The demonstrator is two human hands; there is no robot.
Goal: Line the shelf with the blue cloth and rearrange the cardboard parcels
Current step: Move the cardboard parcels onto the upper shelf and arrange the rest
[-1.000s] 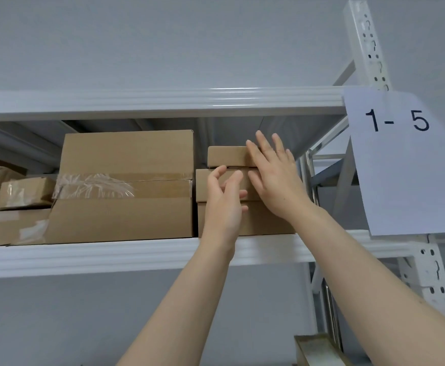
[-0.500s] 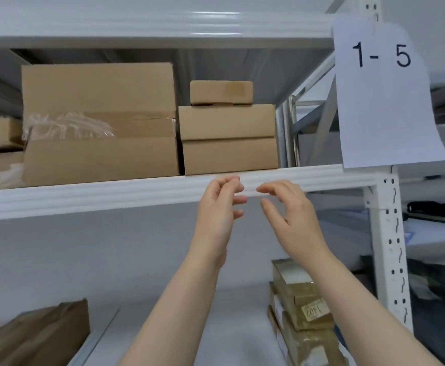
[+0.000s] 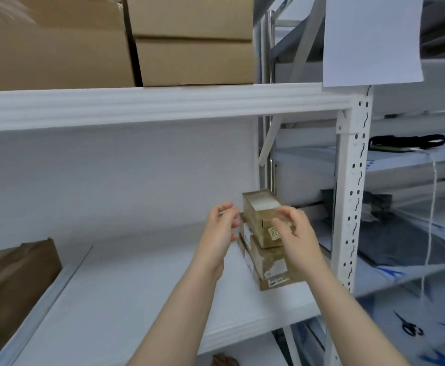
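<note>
A stack of small cardboard parcels stands at the right end of the lower white shelf. My right hand hovers at the front of the top parcel, fingers loosely curled, and I cannot tell whether it touches. Just left of the stack my left hand hangs in the air holding nothing, fingers relaxed. Larger cardboard parcels sit on the upper shelf. No blue cloth is in view.
A brown cardboard parcel lies at the left of the lower shelf. The white upright post stands right of the stack. A paper sign hangs above. Black scissors lie on the neighbouring rack.
Both hands dropped from the parcels on the upper shelf down to the lower shelf. The view tilted down, and the hands now sit beside the small parcel stack.
</note>
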